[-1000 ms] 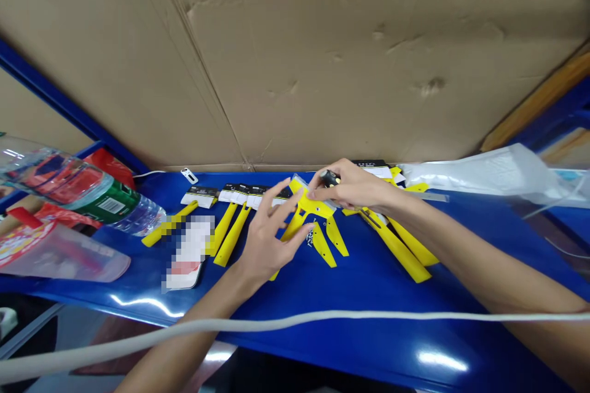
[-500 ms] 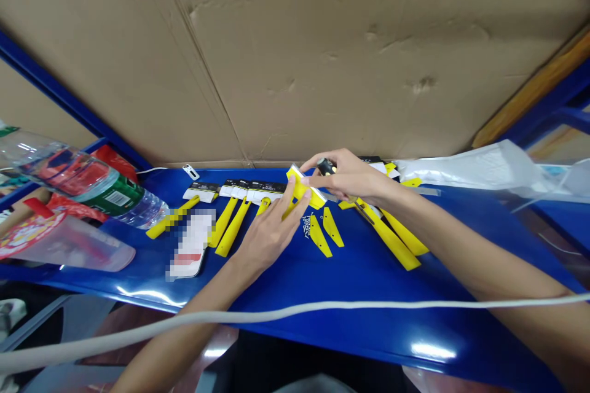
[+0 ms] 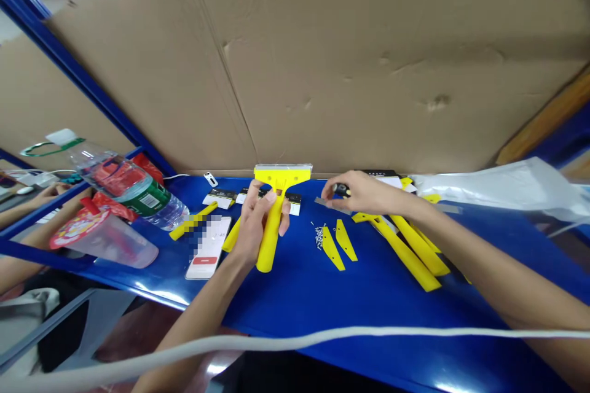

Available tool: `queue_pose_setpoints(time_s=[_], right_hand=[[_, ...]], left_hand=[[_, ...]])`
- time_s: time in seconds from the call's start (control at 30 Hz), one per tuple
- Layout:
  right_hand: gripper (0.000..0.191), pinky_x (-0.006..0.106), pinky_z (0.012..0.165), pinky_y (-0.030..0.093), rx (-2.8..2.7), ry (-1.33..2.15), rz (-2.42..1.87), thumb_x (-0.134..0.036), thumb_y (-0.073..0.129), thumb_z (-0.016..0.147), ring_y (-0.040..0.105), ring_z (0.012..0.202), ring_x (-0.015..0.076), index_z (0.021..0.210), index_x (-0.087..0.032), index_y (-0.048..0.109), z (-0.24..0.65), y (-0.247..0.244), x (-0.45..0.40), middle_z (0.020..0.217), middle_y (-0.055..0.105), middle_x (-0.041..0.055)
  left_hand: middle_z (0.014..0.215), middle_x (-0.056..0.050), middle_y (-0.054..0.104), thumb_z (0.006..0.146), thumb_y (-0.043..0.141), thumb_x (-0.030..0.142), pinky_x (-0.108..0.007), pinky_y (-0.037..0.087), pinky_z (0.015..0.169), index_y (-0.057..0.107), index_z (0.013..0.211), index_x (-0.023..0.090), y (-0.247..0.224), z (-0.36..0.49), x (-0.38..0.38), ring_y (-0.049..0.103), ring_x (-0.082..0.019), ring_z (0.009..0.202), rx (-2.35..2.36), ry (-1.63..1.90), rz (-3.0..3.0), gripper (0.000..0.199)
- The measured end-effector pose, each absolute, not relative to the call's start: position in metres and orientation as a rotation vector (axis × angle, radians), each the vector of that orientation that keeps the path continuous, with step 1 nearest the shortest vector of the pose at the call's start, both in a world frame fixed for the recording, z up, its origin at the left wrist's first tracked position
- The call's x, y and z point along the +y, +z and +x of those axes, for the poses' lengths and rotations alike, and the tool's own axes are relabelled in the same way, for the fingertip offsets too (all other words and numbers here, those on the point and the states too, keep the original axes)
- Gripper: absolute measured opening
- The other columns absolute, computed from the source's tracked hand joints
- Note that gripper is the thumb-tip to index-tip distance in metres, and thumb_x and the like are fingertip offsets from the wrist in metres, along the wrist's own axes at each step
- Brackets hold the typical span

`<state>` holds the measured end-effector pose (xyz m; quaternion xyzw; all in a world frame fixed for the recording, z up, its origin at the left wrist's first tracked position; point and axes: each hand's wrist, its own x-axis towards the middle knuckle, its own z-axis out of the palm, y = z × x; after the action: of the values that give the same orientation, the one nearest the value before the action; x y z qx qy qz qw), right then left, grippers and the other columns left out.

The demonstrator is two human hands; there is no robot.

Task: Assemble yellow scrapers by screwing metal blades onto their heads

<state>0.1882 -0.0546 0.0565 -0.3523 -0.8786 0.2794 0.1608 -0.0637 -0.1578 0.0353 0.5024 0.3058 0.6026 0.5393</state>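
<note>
Our left hand (image 3: pixel 253 221) grips a yellow T-shaped plastic scraper (image 3: pixel 271 244); right of it, our right hand (image 3: pixel 362 191) clasps a black, rounded tool handle (image 3: pixel 342 189). Apparently a checking step, calling next for steadiness.

Scraper (image 3: pixel 271 236): solid yellow. Tool handle (image 3: pixel 342 190): black. Two small plates (image 3: pixel 332 248): yellow, dark holes. Screws (image 3: pixel 319 238): silver. Table (image 3: pixel 295 304): glossy blue, white glare streaks. Cards (image 3: pixel 220 198): black over white. Phone screen (image 3: pixel 211 244): whitish, red bar, part pixelated. Bottle label (image 3: pixel 148 200): green, white barcode patch. Cap (image 3: pixel 61 137): white. Cup lid (image 3: pixel 76 228): red/yellow/white print. Straw (image 3: pixel 90 206): red. Cardboard (image 3: pixel 345 73): plain tan. Foreground cable (image 3: pixel 341 333): off-white.
</note>
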Motion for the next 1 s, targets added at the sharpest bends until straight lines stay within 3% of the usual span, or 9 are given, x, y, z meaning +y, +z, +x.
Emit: queue_pose_setpoints(time_s=[0.2,0.4,1.0], right_hand=[[0.014,0.037,0.090,0.052,-2.774,0.793,-0.959,-0.025,0.074,0.092,0.075,0.105,0.0283,0.102,-0.021,0.082,0.172,0.025,-0.056,0.115,0.082,0.0091],[0.011,0.031,0.075,0.048,-2.821,0.861,-0.938,-0.019,0.069,0.092,0.071,0.082,0.0200,0.092,-0.021,0.080,0.168,0.014,-0.055,0.095,0.081,0.0042],[0.013,0.030,0.073,0.043,-2.804,0.741,-0.966,-0.018,0.059,0.098,0.069,0.081,0.0186,0.092,-0.020,0.071,0.177,0.033,-0.056,0.096,0.080,0.0052]], left_hand=[[0.076,0.003,0.070,0.104,0.067,0.039,-0.019,0.038,0.041,0.046,0.116,0.028,0.031,-0.061,-0.158,0.056,-0.009,0.040,0.728,1.385,1.167,0.026],[0.076,0.004,0.071,0.102,0.069,0.038,-0.018,0.039,0.040,0.044,0.114,0.028,0.021,-0.056,-0.159,0.059,-0.011,0.039,0.752,1.318,1.112,0.030],[0.077,0.003,0.068,0.092,0.076,0.034,-0.017,0.031,0.041,0.043,0.102,0.025,0.024,-0.050,-0.150,0.049,-0.006,0.042,0.958,1.268,0.885,0.035]])
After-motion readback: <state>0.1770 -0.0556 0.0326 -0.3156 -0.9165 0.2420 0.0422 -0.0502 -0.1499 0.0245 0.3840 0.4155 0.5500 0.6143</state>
